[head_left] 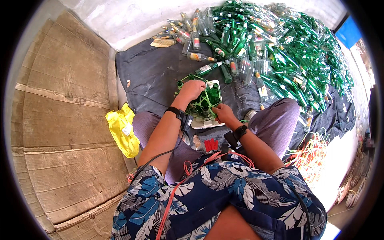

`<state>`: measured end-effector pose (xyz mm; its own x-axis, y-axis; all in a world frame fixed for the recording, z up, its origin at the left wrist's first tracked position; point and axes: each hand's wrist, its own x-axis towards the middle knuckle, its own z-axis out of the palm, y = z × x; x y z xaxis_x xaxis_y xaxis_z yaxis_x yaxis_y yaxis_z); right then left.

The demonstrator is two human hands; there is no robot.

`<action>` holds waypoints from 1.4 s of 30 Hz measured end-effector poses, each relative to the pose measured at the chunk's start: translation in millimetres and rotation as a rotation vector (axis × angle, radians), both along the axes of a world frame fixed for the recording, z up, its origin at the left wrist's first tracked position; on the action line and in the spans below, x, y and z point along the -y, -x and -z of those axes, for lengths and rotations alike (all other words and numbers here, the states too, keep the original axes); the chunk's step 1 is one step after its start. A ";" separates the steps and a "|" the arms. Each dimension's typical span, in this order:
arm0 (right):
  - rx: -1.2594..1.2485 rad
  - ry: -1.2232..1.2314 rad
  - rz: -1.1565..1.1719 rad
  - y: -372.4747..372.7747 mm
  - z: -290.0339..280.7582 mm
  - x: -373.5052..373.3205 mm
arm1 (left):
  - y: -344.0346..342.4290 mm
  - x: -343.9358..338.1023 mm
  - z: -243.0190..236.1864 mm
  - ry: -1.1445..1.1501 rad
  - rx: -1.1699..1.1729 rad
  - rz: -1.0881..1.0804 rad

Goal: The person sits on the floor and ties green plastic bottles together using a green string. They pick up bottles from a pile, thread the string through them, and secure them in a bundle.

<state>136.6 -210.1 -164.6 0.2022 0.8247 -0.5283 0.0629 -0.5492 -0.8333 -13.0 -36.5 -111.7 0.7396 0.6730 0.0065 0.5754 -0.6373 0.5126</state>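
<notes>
Both hands worked at tying the bottle bundle (203, 105) between the knees — left hand (192, 89) curled on the green string (205, 96), right hand (222, 113) pinching it. Next, I think, came a tight pull.

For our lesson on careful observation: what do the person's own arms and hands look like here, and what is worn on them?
Both forearms are bare, with short sleeves of a blue, white-leafed shirt. The left hand and right hand wear no gloves. Each wrist has a black band: the left band with a black cable, the right band like a watch.
</notes>
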 end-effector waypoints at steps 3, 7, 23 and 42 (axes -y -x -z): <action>-0.022 -0.008 -0.015 0.7 -3.1 2.2 | -3.0 -4.6 1.1 0.046 -0.003 0.020; -0.025 -0.024 -0.093 1.7 -1.6 1.6 | -5.4 -5.8 1.3 0.106 -0.047 -0.006; 0.346 -0.330 -0.419 -11.4 -1.1 4.3 | -1.2 -5.6 8.8 0.059 -0.105 -0.018; 0.548 -0.389 -0.597 -32.4 -23.7 10.1 | 5.8 85.6 -38.5 -0.015 -0.143 0.140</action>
<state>168.9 -220.2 -140.9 -0.1759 0.9737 -0.1447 0.6906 0.0173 -0.7230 -18.9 -122.1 -73.2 0.8203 0.5639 -0.0960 0.5466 -0.7234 0.4218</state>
